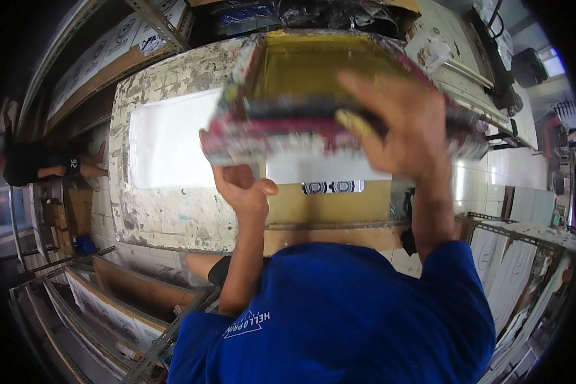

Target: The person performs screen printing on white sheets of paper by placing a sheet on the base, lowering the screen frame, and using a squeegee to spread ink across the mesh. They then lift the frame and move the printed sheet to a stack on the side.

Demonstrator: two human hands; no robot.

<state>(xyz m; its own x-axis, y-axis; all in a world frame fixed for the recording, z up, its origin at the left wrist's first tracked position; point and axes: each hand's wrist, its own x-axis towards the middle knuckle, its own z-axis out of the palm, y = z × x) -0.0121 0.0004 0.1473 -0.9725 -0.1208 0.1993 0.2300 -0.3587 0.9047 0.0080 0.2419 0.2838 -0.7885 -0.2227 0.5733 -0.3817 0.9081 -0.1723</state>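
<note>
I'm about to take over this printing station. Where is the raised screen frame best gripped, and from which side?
Grip the near rail of the screen frame, coming from the front, probably with hands spread apart. It tilts up from the table with its far edge low, so the near rail is free; the left hand holds under it, the right hand over it.

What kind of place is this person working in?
Probably a screen-printing workshop. Both hands hold an ink-stained printing screen frame above a paint-spattered table, a white sheet lies on it, and metal racks hold printed boards.
</note>
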